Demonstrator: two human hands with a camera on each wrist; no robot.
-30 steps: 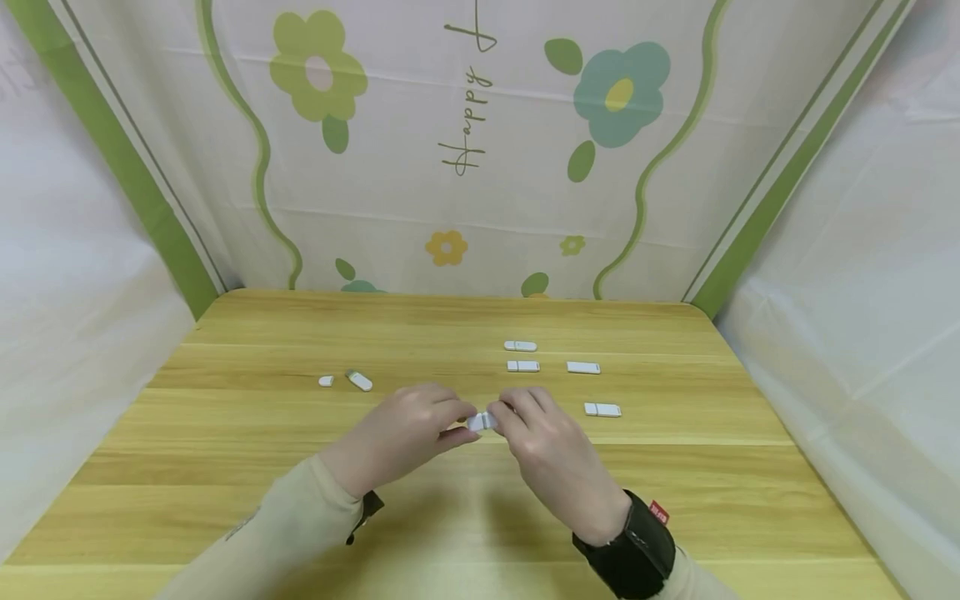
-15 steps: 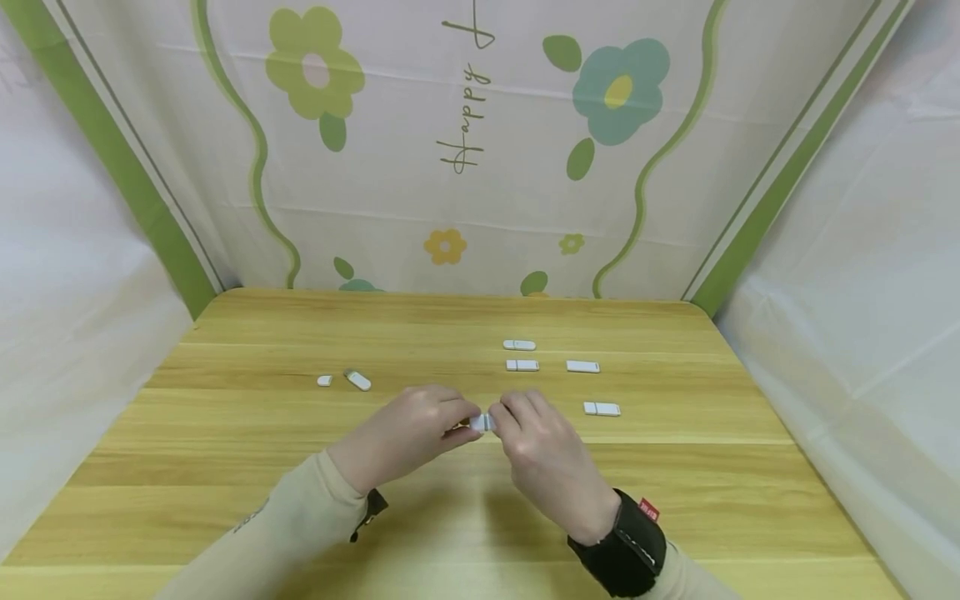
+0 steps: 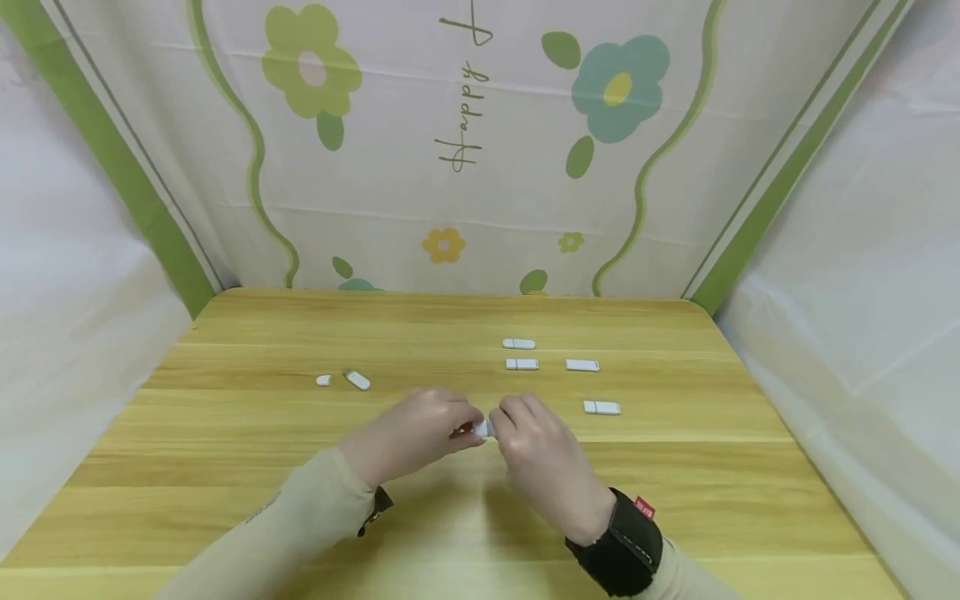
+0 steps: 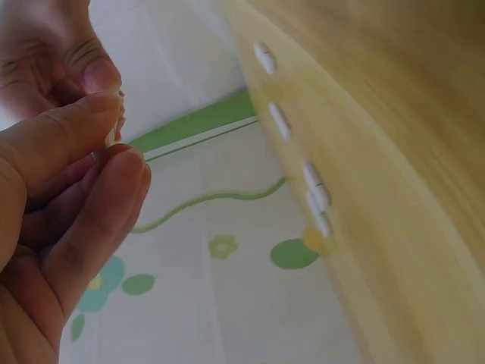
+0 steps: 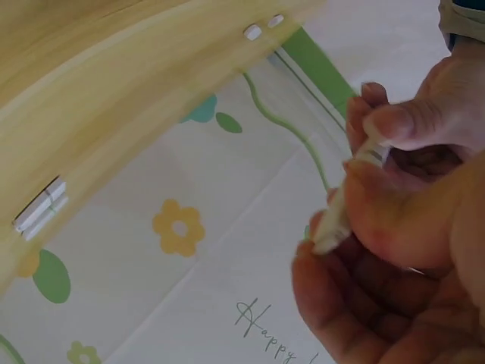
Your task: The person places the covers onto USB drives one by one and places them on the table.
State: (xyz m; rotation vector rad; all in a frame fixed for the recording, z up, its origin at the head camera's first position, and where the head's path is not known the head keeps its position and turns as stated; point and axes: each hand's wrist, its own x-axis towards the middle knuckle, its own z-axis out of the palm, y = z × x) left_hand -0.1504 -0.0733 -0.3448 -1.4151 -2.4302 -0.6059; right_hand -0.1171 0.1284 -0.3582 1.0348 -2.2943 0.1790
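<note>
In the head view, a small white USB stick (image 3: 482, 428) is held above the middle of the table, between both hands. My left hand (image 3: 420, 429) pinches its left end with thumb and fingertips. At the other end, my right hand (image 3: 542, 462) grips it with curled fingers. The right wrist view shows more of the stick (image 5: 333, 224), with a greyish band near the left hand's thumb; fingers cover much of it. Beyond the left hand lie an uncapped USB stick (image 3: 358, 380), its metal plug showing, and a loose white cap (image 3: 323, 381).
Several white USB sticks lie right of centre: a rounded one (image 3: 519, 343), a squared one (image 3: 522, 365), a seamless-looking one (image 3: 582, 365) and a nearer one (image 3: 602, 407). A flowered curtain (image 3: 510, 208) hangs behind the wooden table (image 3: 675, 500).
Both hands have drawn slightly closer together and a little lower. Less of the USB stick shows between the fingers now. Everything on the table lies as before.
</note>
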